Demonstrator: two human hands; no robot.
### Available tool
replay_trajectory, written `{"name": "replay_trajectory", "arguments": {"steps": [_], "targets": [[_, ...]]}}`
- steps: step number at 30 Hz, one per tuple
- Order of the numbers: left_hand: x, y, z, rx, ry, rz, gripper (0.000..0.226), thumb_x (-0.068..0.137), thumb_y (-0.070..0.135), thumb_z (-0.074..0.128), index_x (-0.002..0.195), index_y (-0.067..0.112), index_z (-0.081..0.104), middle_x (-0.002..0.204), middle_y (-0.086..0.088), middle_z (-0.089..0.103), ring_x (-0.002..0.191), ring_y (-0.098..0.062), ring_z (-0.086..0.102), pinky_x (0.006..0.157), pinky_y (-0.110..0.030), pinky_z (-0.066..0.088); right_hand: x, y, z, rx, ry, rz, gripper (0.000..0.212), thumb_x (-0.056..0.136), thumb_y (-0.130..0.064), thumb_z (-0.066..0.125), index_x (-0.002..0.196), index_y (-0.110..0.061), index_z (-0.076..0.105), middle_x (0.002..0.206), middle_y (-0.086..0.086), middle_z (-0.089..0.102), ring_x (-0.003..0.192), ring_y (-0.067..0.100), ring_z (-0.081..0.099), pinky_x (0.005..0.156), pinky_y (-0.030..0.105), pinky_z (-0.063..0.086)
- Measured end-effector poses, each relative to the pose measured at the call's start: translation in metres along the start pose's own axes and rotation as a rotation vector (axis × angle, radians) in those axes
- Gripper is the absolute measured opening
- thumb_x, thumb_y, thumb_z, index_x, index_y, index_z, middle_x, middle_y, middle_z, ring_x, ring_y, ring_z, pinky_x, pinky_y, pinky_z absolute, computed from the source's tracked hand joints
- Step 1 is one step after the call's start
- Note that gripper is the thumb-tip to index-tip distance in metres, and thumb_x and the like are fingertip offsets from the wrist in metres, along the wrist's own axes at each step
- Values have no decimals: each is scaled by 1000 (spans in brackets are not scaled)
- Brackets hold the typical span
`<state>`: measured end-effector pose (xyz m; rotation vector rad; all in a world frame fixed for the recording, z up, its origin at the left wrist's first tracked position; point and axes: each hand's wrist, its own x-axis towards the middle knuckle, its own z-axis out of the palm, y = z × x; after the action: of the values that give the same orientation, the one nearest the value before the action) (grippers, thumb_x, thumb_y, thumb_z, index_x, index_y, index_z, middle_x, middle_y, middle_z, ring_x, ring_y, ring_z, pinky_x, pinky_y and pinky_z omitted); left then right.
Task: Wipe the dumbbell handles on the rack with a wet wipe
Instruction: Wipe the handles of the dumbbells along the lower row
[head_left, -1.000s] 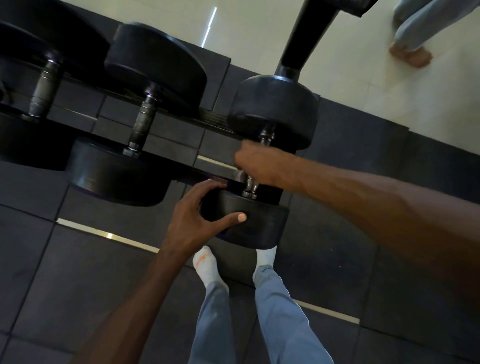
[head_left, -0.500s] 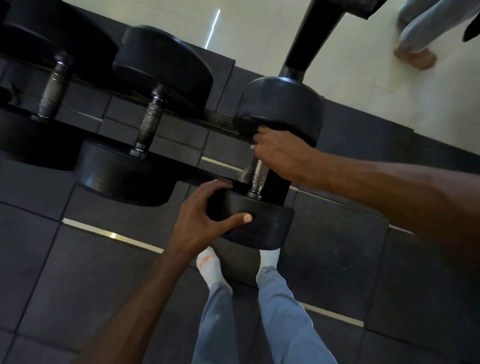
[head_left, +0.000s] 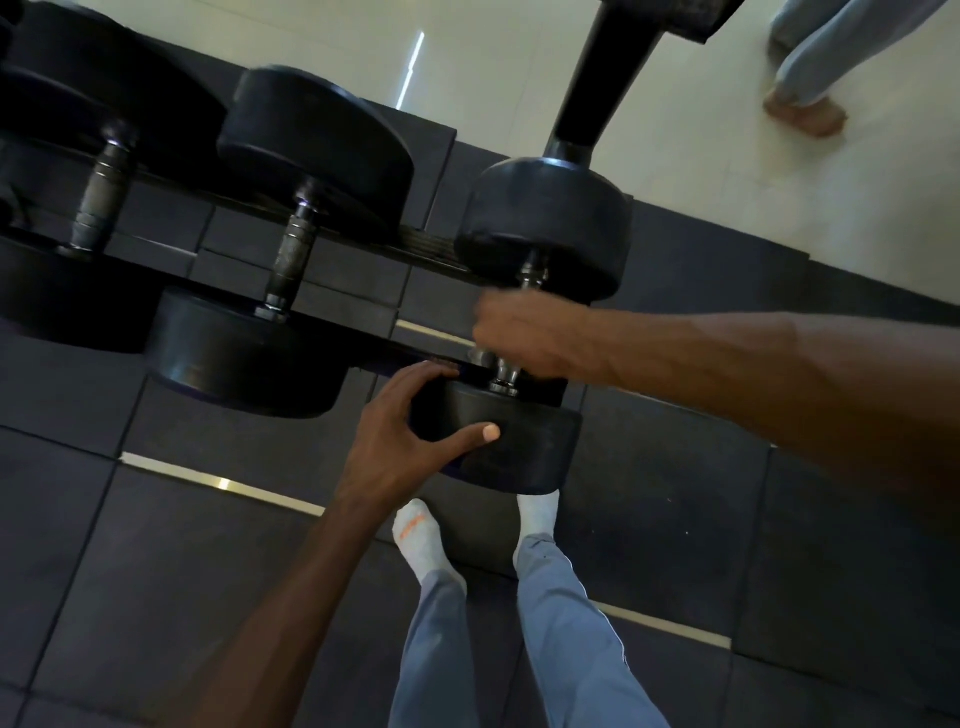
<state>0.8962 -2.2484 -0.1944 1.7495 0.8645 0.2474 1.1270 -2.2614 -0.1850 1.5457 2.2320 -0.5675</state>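
Right hand (head_left: 524, 338) at frame centre, fingers wrapped round the dumbbell handle (head_left: 506, 371); wipe not discernible. Left hand (head_left: 400, 431) just below, gripping the near weight head (head_left: 519, 447), thumb across its face. Rack (head_left: 332, 244) at upper left, holding two more dumbbells (head_left: 291, 249).

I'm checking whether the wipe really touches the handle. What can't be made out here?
- Wet wipe: not visible in the head view; the right hand, blurred, covers the handle middle.
- Left hand fingertips: hidden behind the near weight head.
- Far-left dumbbell: cut off by the frame edge.
- Second person: only legs visible.
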Motion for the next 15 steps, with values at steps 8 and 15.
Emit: {"name": "replay_trajectory", "arguments": {"steps": [8, 15], "targets": [[0, -3, 2, -6, 1, 23, 66, 71, 60, 85, 125, 27, 66, 129, 11, 63, 123, -8, 60, 104, -34, 51, -13, 19, 14, -68, 211, 106, 12, 93, -7, 58, 99, -7, 68, 118, 14, 57, 109, 31, 53, 67, 37, 50], [-1, -3, 1, 12, -7, 23, 68, 72, 62, 83, 126, 25, 66, 129, 9, 64, 123, -9, 60, 103, -41, 52, -4, 29, 21, -452, 169, 89, 5, 86, -15, 71, 85, -12, 74, 120, 19, 61, 117, 40, 56, 75, 40, 55]]}}
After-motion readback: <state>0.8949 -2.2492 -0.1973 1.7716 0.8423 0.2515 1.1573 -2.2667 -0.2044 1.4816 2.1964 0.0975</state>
